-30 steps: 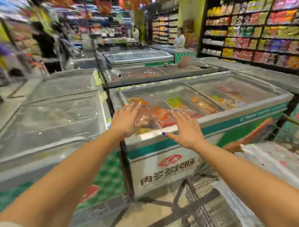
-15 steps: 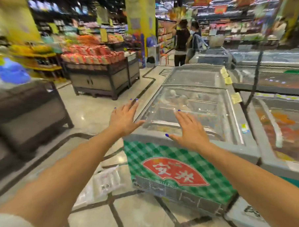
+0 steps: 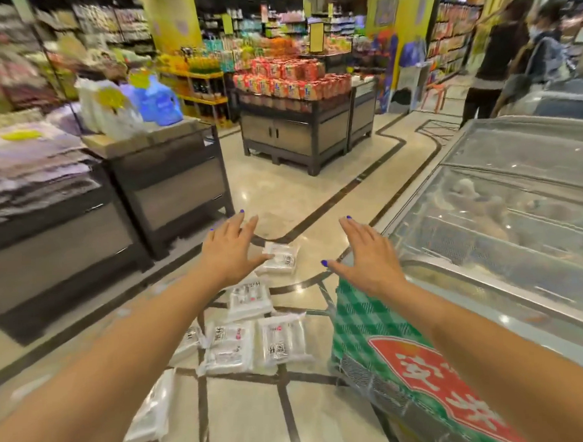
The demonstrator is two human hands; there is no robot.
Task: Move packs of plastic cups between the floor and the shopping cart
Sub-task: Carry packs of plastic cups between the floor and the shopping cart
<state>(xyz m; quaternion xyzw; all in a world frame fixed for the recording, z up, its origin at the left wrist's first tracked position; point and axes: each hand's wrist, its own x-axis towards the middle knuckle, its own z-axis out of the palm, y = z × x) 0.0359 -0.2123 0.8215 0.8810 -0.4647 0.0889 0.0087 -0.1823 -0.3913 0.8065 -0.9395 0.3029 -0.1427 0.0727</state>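
Observation:
Several clear packs of plastic cups lie on the tiled floor in front of me. The farthest pack [image 3: 281, 257] lies just past my left hand [image 3: 229, 252]. Another pack [image 3: 248, 299] lies below it, then a row with a middle pack [image 3: 229, 347] and a right pack [image 3: 283, 341]. One more pack [image 3: 153, 407] lies nearest, under my left forearm. My right hand [image 3: 368, 257] is held out over the freezer corner. Both hands are stretched forward, fingers apart, holding nothing. The shopping cart is out of view.
A glass-topped chest freezer [image 3: 486, 279] with a green checked end stands at the right. Dark display stands [image 3: 168, 179] line the left, another [image 3: 299, 133] stacked with red packs stands ahead. Two people [image 3: 497, 61] stand far right. The tiled aisle [image 3: 302, 200] runs between.
My view has swung left, from the freezers and the cart to the aisle and the packs on the floor. Both hands stay stretched out and empty.

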